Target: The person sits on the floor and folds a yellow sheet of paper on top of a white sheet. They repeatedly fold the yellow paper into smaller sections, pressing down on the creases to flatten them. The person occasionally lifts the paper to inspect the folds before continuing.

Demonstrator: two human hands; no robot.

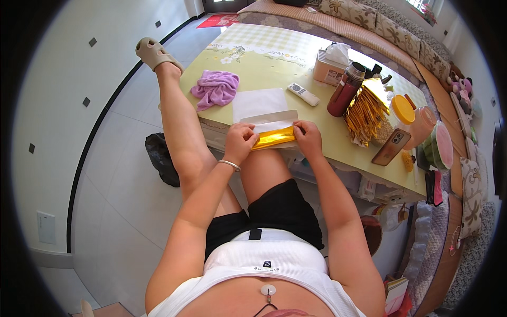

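My left hand [241,143] and my right hand [308,138] are both closed on a shiny gold foil sheet [274,138], one at each end. The strip lies flat and looks folded, over the near edge of the table. Fingers and thumbs pinch its ends. Just behind it lie a greyish flat strip [280,115] and a white sheet of paper [261,101]. Right of my right hand, many folded gold foil pieces [364,113] stand in a dense bundle beside a dark red thermos [346,91].
On the table [253,42] sit a purple cloth [215,89], a white remote [303,94], a tissue box [327,67], a yellow-lidded jar [402,110] and a phone [391,148]. A black plastic bag [160,158] lies on the floor by my raised left leg. A cushioned sofa [364,37] runs behind the table.
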